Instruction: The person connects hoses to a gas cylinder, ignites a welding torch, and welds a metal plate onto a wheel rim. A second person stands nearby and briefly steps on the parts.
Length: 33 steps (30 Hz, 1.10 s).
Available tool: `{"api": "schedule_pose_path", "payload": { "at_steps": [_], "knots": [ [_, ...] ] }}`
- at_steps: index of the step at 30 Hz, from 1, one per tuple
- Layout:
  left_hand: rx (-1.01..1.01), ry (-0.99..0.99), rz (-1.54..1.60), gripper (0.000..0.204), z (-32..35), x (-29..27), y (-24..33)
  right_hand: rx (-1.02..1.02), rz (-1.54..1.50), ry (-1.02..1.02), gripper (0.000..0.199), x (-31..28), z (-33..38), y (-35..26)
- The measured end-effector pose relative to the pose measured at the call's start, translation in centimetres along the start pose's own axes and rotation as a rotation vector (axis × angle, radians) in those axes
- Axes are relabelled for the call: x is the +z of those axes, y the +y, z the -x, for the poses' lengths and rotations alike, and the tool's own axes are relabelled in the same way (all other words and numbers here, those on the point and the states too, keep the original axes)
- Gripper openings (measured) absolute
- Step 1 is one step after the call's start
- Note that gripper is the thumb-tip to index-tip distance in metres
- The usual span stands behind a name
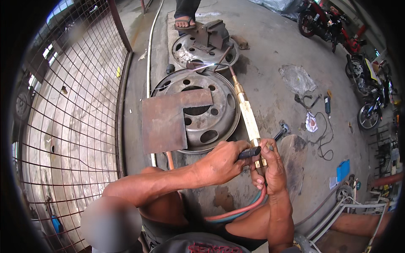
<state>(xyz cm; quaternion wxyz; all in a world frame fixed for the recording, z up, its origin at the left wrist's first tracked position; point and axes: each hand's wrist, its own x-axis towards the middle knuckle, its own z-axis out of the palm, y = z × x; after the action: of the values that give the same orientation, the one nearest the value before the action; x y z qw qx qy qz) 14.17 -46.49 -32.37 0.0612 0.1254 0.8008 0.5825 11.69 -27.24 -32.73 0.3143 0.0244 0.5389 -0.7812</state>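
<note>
My right hand (273, 170) is wrapped round the lower end of a brass gas torch (249, 116). A thin bluish-white flame (204, 67) shoots leftward from its bent tip, above the wheel rims. My left hand (223, 162) is closed on a short black cylinder (249, 152), held against the torch near its valve end; its exact kind I cannot make out. Red and blue hoses (242, 213) run from the torch's base past my legs. An L-shaped rusty steel plate (164, 122) lies flat on the nearer steel wheel rim (230, 120), left of the torch.
Behind stands a second wheel rim (179, 52) with a bench vise (215, 34) on it, beside another person's sandalled foot (184, 23). A wire-mesh fence (80, 101) borders the left. On the right lie a hammer (282, 131), a corded tool (328, 103) and parked motorcycles (363, 80).
</note>
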Motion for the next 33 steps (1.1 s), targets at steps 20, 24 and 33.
{"api": "schedule_pose_path", "payload": {
  "at_steps": [20,24,33],
  "knots": [
    [-0.122,0.197,0.120,0.038,-9.0,-0.8,-5.1,-0.042,0.293,0.012,0.031,-3.6,1.7,0.5],
    [-0.191,0.139,0.183,0.028,-9.3,-0.5,-6.9,-0.008,0.361,0.103,0.035,-2.6,1.4,0.6],
    [-0.237,0.101,0.099,0.026,-9.6,-0.4,-9.0,0.025,0.575,0.196,0.030,-1.7,0.3,2.5]
  ]
}}
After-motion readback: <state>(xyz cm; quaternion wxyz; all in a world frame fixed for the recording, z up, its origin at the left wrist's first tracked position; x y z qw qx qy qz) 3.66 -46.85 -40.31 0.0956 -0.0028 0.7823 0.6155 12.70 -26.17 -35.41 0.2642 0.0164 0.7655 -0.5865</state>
